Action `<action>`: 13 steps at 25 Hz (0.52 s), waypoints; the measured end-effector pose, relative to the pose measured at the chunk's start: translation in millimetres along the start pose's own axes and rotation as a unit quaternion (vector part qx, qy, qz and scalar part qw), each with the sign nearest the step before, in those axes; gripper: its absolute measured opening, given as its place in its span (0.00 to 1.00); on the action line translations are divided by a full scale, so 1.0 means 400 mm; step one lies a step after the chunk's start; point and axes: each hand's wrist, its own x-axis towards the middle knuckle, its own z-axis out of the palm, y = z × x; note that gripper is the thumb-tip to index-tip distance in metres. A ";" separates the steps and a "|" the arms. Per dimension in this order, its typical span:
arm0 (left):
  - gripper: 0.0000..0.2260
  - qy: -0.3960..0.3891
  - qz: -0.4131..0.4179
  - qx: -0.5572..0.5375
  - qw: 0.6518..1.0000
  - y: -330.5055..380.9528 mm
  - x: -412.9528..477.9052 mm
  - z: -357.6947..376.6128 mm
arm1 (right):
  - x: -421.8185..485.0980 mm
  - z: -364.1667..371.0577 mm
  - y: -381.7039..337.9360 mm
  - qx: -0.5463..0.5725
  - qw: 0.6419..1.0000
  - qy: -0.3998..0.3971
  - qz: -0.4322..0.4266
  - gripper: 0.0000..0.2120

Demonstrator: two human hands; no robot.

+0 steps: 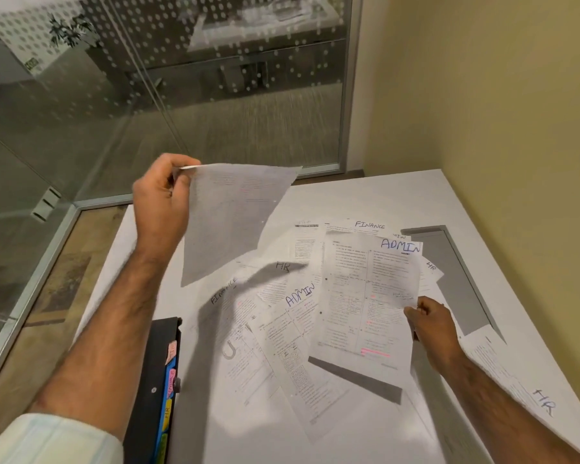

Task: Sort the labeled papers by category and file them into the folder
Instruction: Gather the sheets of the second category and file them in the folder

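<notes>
Head view looks down over a white table (365, 192) strewn with printed papers. The left hand (161, 202) is raised above the table's far left side, fingers and thumb pinching the top corner of a loose sheet (228, 222) that hangs in the air, its print showing faintly through from the back. I cannot read any label on it. The right hand (432, 324) pinches the right edge of a sheet marked ADMIN (365, 296), which sits tilted a little above the pile and throws a dark shadow beneath its lower edge.

Under and around it lie overlapping sheets: one headed FINANCE (369, 226) at the far side, one marked HR (282, 267) in the middle, a second ADMIN page (295, 329) and another FINANCE page (228, 329) nearer the person. A further HR sheet (516, 380) lies apart by the right edge. The black folder (151, 380) rests at the table's near left edge, its coloured tabs (169, 383) poking out, just beside the left forearm.
</notes>
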 end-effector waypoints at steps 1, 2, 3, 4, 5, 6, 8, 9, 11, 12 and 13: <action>0.07 -0.001 -0.020 -0.022 1.000 0.026 0.013 -0.008 | 0.004 0.001 -0.004 0.006 1.000 -0.003 -0.002 0.09; 0.06 -0.012 -0.050 -0.044 0.998 0.042 0.021 -0.009 | 0.007 0.000 -0.009 0.013 1.000 -0.008 -0.002 0.09; 0.05 -0.030 -0.085 -0.066 0.994 0.045 0.023 -0.002 | 0.010 0.000 -0.015 0.021 1.000 -0.014 -0.002 0.08; 0.04 -0.051 -0.118 -0.086 0.988 0.042 0.020 0.009 | 0.010 -0.001 -0.023 0.030 0.999 -0.022 -0.002 0.07; 0.04 -0.070 -0.151 -0.098 0.981 0.029 0.010 0.029 | 0.009 0.001 -0.033 0.042 0.999 -0.033 0.000 0.06; 0.03 -0.091 -0.180 -0.104 0.974 0.010 -0.007 0.054 | 0.005 0.005 -0.042 0.059 0.997 -0.049 0.007 0.06; 0.02 -0.132 -0.236 -0.080 0.960 -0.036 -0.064 0.118 | -0.009 0.016 -0.056 0.092 0.990 -0.104 0.021 0.06; 0.02 -0.153 -0.259 -0.060 0.952 -0.060 -0.102 0.149 | -0.019 0.022 -0.059 0.109 0.984 -0.136 0.030 0.06; 0.04 -0.190 -0.293 -0.044 0.936 -0.096 -0.180 0.199 | -0.035 0.034 -0.060 0.142 0.970 -0.190 0.050 0.07; 0.04 -0.203 -0.306 -0.043 0.929 -0.106 -0.215 0.217 | -0.043 0.037 -0.061 0.159 0.963 -0.208 0.061 0.08; 0.04 -0.208 -0.315 -0.041 0.925 -0.114 -0.244 0.229 | -0.051 0.040 -0.063 0.182 0.955 -0.222 0.072 0.08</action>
